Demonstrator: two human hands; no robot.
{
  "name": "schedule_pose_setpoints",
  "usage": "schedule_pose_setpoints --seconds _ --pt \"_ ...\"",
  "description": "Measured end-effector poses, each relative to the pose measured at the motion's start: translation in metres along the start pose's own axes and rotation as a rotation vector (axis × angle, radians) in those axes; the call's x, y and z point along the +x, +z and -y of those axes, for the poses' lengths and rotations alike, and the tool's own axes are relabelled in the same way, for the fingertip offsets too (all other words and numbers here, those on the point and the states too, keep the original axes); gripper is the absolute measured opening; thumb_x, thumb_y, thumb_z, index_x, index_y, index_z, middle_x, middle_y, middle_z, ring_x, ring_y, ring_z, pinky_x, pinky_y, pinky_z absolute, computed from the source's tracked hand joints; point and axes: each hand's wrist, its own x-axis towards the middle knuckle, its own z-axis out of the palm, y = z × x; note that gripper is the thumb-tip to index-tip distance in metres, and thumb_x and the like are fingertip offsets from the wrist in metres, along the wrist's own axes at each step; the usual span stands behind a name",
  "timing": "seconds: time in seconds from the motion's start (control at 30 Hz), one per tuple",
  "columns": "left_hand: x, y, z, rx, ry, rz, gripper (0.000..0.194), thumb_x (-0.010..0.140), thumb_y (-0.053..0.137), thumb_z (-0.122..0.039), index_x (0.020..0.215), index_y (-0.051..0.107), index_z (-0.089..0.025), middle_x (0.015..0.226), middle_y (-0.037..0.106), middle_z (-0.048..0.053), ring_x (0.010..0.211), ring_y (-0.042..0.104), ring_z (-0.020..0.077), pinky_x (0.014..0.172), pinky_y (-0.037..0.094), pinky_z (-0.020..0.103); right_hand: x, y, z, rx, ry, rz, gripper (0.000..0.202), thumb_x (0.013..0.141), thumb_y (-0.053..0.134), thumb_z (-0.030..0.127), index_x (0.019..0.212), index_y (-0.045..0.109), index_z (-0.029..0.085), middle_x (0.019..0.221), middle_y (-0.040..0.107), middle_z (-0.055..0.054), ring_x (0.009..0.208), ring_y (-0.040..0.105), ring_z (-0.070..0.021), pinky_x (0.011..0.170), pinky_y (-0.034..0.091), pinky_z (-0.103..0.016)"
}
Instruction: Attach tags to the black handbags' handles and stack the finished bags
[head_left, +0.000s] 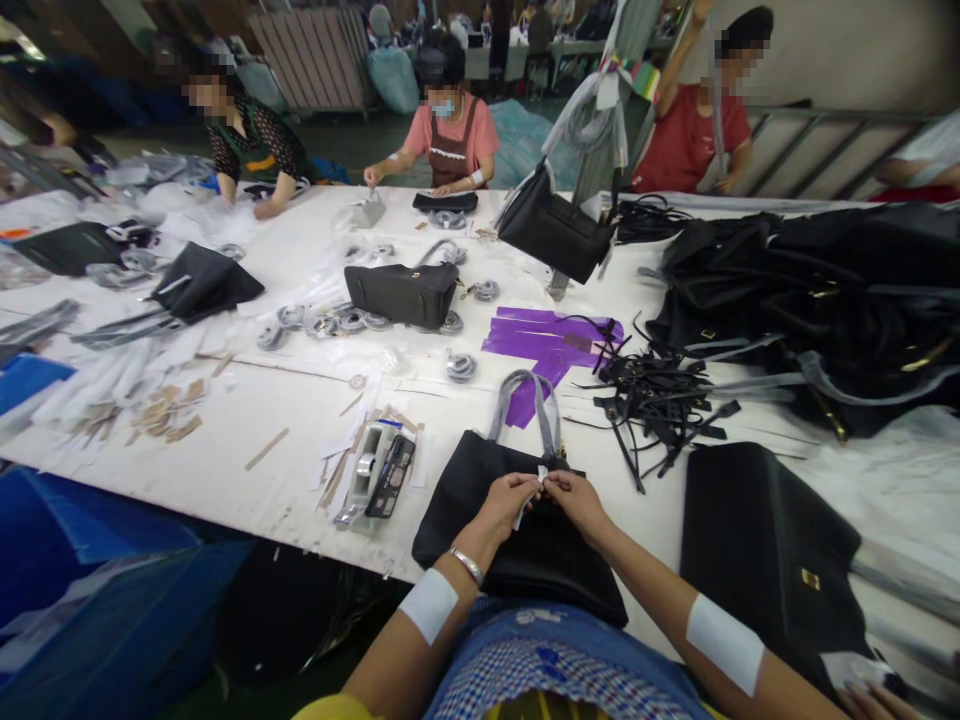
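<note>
While pinching a white slip (543,473) with both left hand (510,500) and right hand (576,498) over a black bag (461,485), near its handles (551,430), at the near edge of the table (270,400), appears busy handling the slip, probably calling next for steady, fine finger control.

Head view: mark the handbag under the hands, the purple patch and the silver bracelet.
Handbag (551,552), head view, middle of its black side.
Purple patch (529,335), head view, its upper bar.
Silver bracelet (468,566), head view, its band.
</note>
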Motion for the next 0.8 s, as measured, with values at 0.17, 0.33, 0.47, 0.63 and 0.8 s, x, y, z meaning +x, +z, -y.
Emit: schedule_pose_setpoints --seconds 0.17,0.33,0.47,0.63,0.8 --pt "0.001 -0.001 0.0 0.001 0.039 -0.019 0.028 0.064 0.076 -0.032 0.081 0.066 -0.011 0.069 0.066 0.004 0.059 0.058 0.0094 0.052 0.04 0.019 0.004 0.014 -0.003 0.04 0.079 -0.056 0.018 0.071 0.062 0.034 0.077 0.068 0.018 0.065 0.067 0.0 0.061 0.06 -0.0152 0.054 0.045 -0.023" --pt "-0.001 0.003 0.001 0.022 0.072 -0.027 0.028 0.064 0.076 -0.031 0.081 0.063 -0.012 0.065 0.066 0.004 0.061 0.061 0.0119 0.051 0.039 0.019 -0.002 0.006 0.006 0.074 0.163 -0.039 0.01 0.069 0.066 0.027 0.069 0.068 0.017 0.06 0.065 0.0 0.06 0.061 -0.015 0.056 0.048 -0.023" --pt "-0.005 0.002 -0.004 -0.01 0.04 -0.034 0.027 0.063 0.077 -0.03 0.075 0.06 -0.013 0.061 0.063 0.002 0.056 0.057 0.0098 0.051 0.038 0.02 -0.015 -0.002 0.02 0.521 0.278 0.195 0.02 0.071 0.068 0.025 0.09 0.07 0.019 0.09 0.071 -0.002 0.084 0.064 -0.0146 0.077 0.05 -0.025" --pt "-0.008 0.008 -0.006 -0.102 -0.126 0.164 0.033 0.059 0.078 -0.036 0.075 0.062 -0.012 0.065 0.06 0.0 0.053 0.05 0.0065 0.051 0.036 0.02 -0.011 0.015 0.027 0.792 0.425 0.132 0.02 0.079 0.063 0.031 0.067 0.062 0.016 0.073 0.068 -0.002 0.052 0.054 -0.0081 0.055 0.047 -0.02" --pt "-0.013 0.0 -0.006 0.286 0.134 0.083 0.03 0.075 0.063 -0.042 0.082 0.065 -0.013 0.075 0.066 0.005 0.068 0.061 0.0149 0.064 0.046 0.026 -0.014 0.016 0.026 0.586 0.28 0.154 0.029 0.08 0.063 0.044 0.077 0.065 0.016 0.083 0.071 -0.007 0.066 0.063 -0.0134 0.062 0.05 -0.024"
